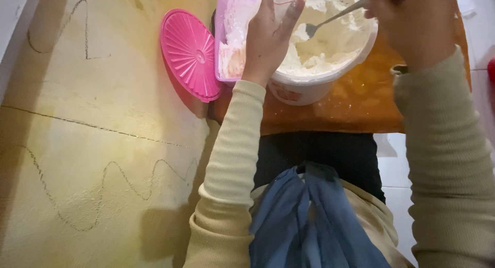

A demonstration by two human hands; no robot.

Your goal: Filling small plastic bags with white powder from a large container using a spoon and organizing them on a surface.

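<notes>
Left hand (268, 38) curled round a small clear cup (282, 1), fingers closed on it, tilted over the rim of the white bucket (309, 87). Right hand (407, 20) shut around the handle of a metal spoon (330, 19), bowl of the spoon dipped toward the white flour (330, 46) heaped inside the bucket. Just left of the bucket, touching the left wrist, a pink rectangular container (229, 36) dusted with flour. Beside that, a round ribbed pink lid (188, 54) leaning against the yellow wall (93, 144). Under everything, an orange tabletop (356, 103). Cream sleeves on both arms.
</notes>
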